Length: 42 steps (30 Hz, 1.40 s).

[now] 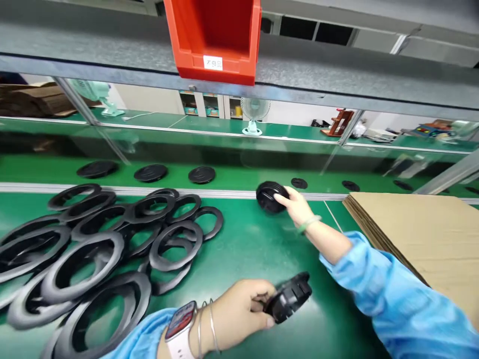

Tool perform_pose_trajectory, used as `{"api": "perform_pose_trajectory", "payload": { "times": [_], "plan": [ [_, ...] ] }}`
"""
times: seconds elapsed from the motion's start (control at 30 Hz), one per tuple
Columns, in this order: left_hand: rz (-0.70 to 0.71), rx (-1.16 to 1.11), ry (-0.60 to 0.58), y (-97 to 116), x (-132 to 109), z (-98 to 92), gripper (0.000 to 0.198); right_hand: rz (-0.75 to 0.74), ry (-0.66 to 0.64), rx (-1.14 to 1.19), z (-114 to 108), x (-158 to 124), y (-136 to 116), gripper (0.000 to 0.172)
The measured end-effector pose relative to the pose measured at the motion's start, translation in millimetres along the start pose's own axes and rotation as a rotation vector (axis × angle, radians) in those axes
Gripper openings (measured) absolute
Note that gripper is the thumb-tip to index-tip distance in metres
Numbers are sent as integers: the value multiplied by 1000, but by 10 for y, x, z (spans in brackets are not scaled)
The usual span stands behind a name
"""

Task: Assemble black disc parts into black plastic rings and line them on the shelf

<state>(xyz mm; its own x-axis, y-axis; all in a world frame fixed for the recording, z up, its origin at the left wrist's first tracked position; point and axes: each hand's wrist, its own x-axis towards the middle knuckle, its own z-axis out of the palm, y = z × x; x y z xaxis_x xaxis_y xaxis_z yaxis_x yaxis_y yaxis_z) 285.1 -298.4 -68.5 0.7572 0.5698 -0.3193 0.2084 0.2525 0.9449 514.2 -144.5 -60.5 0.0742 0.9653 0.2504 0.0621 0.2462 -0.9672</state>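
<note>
Before a gray shelf (355, 75), black parts (290, 299) are grasped in left grip (239, 311) and right grip (298, 205) above the green counter (247, 244).

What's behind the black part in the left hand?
Behind that black part is green worktop; farther back, the right hand holds another black part. Whatever the nearer part and left hand directly cover can't be seen.

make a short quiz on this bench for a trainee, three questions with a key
1. Which is nearer the metal strip: the black part in the left hand or the one in the right hand?
2. True or false: the rings lie left of the cardboard.
3. The left wrist wears: a) a green bangle, b) a watch, c) a glove.

Key: 1. the one in the right hand; 2. true; 3. b
</note>
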Motion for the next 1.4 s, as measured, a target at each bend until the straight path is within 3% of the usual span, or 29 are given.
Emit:
{"api": "perform_pose_trajectory", "payload": {
  "times": [0.07, 0.13, 0.23, 0.3, 0.4, 0.57, 0.67, 0.77, 0.9, 1.0, 1.07, 1.13, 1.27, 1.33, 1.4],
  "plan": [
    [0, -228, -3, -170, 154, -69, 30, -276, -35, -423, 211, 421, 31, 32],
    [16, -277, 33, -295, 246, -122, 30, -411, -99, -731, 446, 769, 143, 36],
    [-7, -338, 33, -375, 268, -182, 35, -361, -197, -902, 714, 1072, 434, 39],
    [-20, -383, 2, -380, 244, -215, 40, -300, -227, -970, 732, 1152, 624, 42],
    [-66, -363, -20, -364, 209, -255, 45, -247, -152, -1033, 403, 1210, 778, 40],
    [-141, -365, -48, -374, 204, -290, 54, 37, 256, -1095, -696, 1311, 875, 30],
    [-108, -416, 49, -392, 196, -307, 49, 193, 308, -1022, -1133, 1348, 986, 20],
    [-69, -442, 219, -389, 175, -347, 50, 246, 267, -913, -1255, 1386, 1047, 16],
    [-66, -317, 330, -336, 143, -445, 49, 179, 288, -831, -1132, 1380, 917, 5],
    [-90, -207, 345, -272, 124, -519, 41, 47, 316, -764, -885, 1153, 700, 4],
    [-109, -177, 355, -238, 120, -545, 38, -9, 277, -707, -654, 812, 518, 6],
    [-126, -154, 380, -221, 126, -546, 36, -54, 175, -640, -401, 330, 304, 8],
    [-87, -88, 453, -209, 158, -482, 35, -245, -149, -411, 44, -687, -121, 7],
    [-43, -83, 480, -204, 173, -441, 46, -351, -204, -387, 192, -1021, -214, 4],
    [-22, -87, 494, -207, 181, -411, 59, -484, -190, -473, 282, -1194, -187, 11]
  ]
}}
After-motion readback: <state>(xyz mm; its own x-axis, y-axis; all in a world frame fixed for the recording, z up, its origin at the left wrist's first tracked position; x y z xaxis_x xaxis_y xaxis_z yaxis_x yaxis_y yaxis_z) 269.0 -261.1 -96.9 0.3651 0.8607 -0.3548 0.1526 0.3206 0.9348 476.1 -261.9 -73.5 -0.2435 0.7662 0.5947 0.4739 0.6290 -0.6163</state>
